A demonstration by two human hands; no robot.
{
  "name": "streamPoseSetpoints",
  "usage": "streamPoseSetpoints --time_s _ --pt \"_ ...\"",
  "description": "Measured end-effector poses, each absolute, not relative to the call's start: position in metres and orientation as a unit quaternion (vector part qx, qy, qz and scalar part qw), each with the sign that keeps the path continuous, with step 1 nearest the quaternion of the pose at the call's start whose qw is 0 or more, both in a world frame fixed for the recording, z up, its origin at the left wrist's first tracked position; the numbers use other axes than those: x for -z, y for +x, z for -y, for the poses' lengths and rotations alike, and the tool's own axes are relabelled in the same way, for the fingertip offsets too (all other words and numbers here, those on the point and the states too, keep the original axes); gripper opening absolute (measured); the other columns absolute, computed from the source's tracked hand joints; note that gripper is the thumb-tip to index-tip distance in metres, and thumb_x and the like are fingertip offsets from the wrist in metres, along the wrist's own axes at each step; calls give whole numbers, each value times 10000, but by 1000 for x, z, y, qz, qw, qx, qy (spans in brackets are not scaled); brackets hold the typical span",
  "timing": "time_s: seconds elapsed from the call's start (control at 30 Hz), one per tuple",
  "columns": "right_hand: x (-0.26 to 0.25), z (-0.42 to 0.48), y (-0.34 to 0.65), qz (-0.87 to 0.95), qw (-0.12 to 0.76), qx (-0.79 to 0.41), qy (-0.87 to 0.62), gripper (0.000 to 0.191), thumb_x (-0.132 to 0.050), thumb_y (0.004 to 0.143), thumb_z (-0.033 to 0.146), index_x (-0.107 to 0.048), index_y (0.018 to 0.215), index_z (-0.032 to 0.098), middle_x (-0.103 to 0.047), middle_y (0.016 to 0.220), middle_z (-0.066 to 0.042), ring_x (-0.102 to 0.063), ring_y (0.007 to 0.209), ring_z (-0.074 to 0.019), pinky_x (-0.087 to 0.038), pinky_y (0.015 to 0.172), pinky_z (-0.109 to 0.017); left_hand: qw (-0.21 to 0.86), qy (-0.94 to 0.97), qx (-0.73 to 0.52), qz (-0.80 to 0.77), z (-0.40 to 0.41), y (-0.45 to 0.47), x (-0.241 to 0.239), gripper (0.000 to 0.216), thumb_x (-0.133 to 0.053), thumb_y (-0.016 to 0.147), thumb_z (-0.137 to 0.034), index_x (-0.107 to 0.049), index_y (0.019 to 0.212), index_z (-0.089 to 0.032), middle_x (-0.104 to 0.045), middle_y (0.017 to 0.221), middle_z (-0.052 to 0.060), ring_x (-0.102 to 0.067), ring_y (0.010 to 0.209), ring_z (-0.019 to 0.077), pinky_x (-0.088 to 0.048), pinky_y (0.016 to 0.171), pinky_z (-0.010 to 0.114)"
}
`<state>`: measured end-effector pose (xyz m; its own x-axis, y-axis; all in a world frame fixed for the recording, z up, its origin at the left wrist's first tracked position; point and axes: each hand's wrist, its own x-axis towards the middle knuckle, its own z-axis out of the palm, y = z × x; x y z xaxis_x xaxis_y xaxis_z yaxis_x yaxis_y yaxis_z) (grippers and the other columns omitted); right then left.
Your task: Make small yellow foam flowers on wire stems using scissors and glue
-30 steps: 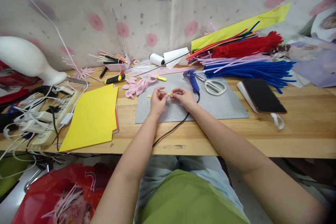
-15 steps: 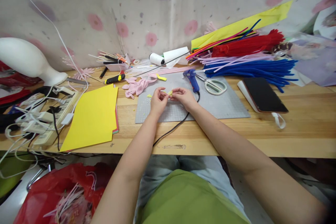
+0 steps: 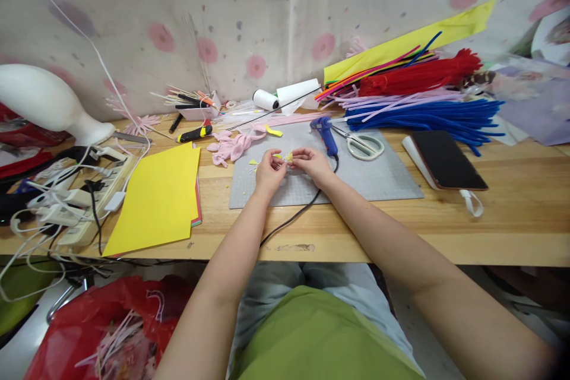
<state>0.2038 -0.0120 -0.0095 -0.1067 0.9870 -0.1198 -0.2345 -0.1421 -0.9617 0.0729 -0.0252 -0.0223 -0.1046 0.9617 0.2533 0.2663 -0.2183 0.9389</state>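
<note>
Above the grey cutting mat point(image 3: 365, 184), my left hand point(image 3: 271, 172) and my right hand point(image 3: 310, 164) meet fingertip to fingertip. Between them is a small yellow piece with thin white strands point(image 3: 289, 157), pinched by both hands; its exact kind is too small to make out. Beside my left hand, more yellow bits with white stems point(image 3: 253, 164) lie on the mat. A blue glue gun point(image 3: 328, 136) rests just beyond my right hand, its black cord passing under my right wrist. Scissors with pale green handles point(image 3: 365, 146) lie to the right of it.
Yellow sheets point(image 3: 155, 202) lie on the left near a cluttered power strip point(image 3: 100, 202). Pink fuzzy pieces point(image 3: 234, 145) sit by the mat's left corner. Blue pipe cleaners point(image 3: 427, 116) and red ones point(image 3: 423, 74) are piled behind. A dark phone point(image 3: 447, 160) lies at right.
Both hands stay in nearly the same place, with the fingers shifting slightly. The yellow piece has turned a little, and more yellow shows between and behind the left fingers.
</note>
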Motion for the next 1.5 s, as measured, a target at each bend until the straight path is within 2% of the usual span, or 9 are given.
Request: streamPoseSetpoints --time_s 0.2,0.43,0.6,0.9,1.17,1.5 --pt "12 11 204 442 492 -607 -440 211 -701 608 99 -561 745 175 -639 654 19 -614 592 -92 -550 694 -277 357 568 -531 -518 23 72 24 312 -664 653 -182 -543 940 -198 -599 696 -34 -517 568 71 -404 575 207" --pt "13 11 202 473 496 -595 -419 215 -682 584 111 -567 753 178 -641 670 31 -599 599 -79 -532 678 -252 368 555 -537 -518 20 71 28 164 -658 674 -250 -581 797 -174 -615 692 -5 -551 594 85 -427 585 213" --pt "13 12 201 504 495 -580 -406 221 -679 573 130 -570 758 179 -626 669 39 -593 610 -86 -526 710 -280 374 554 -537 -514 20 71 28 111 -638 679 -238 -595 756 -170 -623 695 -5 -552 594 82 -437 606 219" --pt "26 8 207 625 460 -426 -466 237 -604 637 100 -611 857 187 -671 826 -15 -627 745 -126 -498 789 -324 361 537 -548 -530 19 71 26 52 -606 655 -199 -598 701 -176 -597 641 -18 -509 560 76 -407 552 203" --pt "23 9 207 654 452 -381 -472 184 -582 687 142 -622 855 205 -668 755 5 -622 714 -128 -487 746 -300 369 526 -551 -532 18 72 27 60 -613 643 -196 -601 698 -174 -607 645 -17 -512 563 77 -410 547 201" --pt "22 10 207 693 442 -339 -458 130 -578 749 242 -644 858 219 -687 803 -2 -622 768 -147 -470 725 -284 363 526 -549 -538 18 72 28 81 -641 644 -221 -616 704 -173 -621 656 -12 -529 589 83 -421 576 210"
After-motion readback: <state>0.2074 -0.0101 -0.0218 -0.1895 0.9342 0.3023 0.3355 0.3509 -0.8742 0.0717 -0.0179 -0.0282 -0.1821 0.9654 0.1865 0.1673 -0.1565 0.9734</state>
